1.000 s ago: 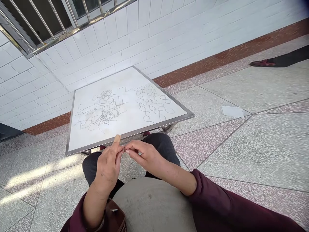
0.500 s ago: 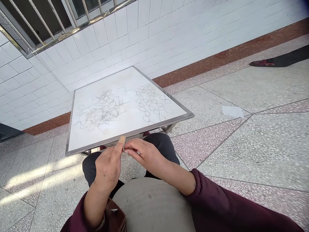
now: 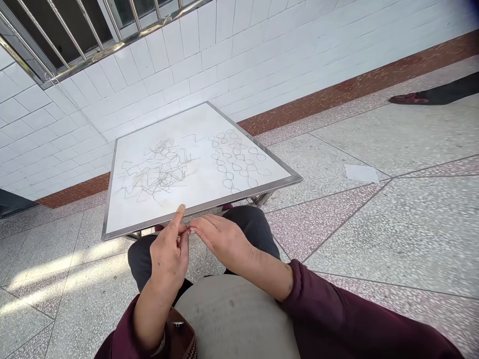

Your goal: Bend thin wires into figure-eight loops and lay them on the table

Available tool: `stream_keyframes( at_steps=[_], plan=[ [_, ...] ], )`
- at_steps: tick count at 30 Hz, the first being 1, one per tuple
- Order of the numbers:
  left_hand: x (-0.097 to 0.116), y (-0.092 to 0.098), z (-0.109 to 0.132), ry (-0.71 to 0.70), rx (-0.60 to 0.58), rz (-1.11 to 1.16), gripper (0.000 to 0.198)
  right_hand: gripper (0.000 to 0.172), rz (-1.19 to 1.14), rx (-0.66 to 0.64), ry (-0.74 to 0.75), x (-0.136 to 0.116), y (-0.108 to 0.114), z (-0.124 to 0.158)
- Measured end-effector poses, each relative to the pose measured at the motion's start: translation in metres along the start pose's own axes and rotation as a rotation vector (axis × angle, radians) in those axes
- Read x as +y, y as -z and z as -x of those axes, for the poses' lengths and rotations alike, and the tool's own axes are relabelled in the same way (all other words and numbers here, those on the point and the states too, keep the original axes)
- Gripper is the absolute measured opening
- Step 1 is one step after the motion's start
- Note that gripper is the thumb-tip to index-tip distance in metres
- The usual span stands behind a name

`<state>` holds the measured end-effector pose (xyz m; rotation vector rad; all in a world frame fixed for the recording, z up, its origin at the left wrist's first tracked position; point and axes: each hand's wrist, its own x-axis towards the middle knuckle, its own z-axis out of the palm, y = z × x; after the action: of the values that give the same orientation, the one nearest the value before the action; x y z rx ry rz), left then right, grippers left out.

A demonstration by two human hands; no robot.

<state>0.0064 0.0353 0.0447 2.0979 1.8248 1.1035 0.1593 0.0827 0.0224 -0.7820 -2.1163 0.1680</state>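
I am wearing the only camera on my head; it is looking forward and down, close over my left hand (image 3: 167, 255) and right hand (image 3: 224, 242). It is also taking in the table (image 3: 130, 214) just beyond.

Bare l. hand (image 3: 168, 254) and r. hand (image 3: 224, 242), mine, w/ deep maroon sleeves (image 3: 337, 319) ending short of the wrists; grey-beige top (image 3: 235, 319) across my front, dark trousers (image 3: 250, 224) at the knees; tan tape on one l. fingertip (image 3: 181, 207).

Tiny thin wire piece (image 3: 188, 229), mostly hidden, pinched between left hand (image 3: 168, 252) and right hand (image 3: 224, 242), at 6 o'clock of the worktop (image 3: 202, 206)
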Motion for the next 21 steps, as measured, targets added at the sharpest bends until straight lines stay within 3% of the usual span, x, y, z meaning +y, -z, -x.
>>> stream_keyframes(
  at_steps=[9,14,21],
  plan=[
    [-0.001,0.002,0.0,0.171,0.118,0.061,0.046,0.015,-0.154,-0.093,-0.217,0.004,-0.003,0.004],
    [-0.006,0.001,-0.003,0.24,0.146,0.037,0.05,0.015,-0.037,-0.062,-0.217,0.001,-0.009,0.008],
    [-0.012,-0.001,-0.006,0.204,0.171,-0.094,0.05,0.01,0.05,-0.057,-0.188,-0.003,-0.018,0.013]
  ],
)
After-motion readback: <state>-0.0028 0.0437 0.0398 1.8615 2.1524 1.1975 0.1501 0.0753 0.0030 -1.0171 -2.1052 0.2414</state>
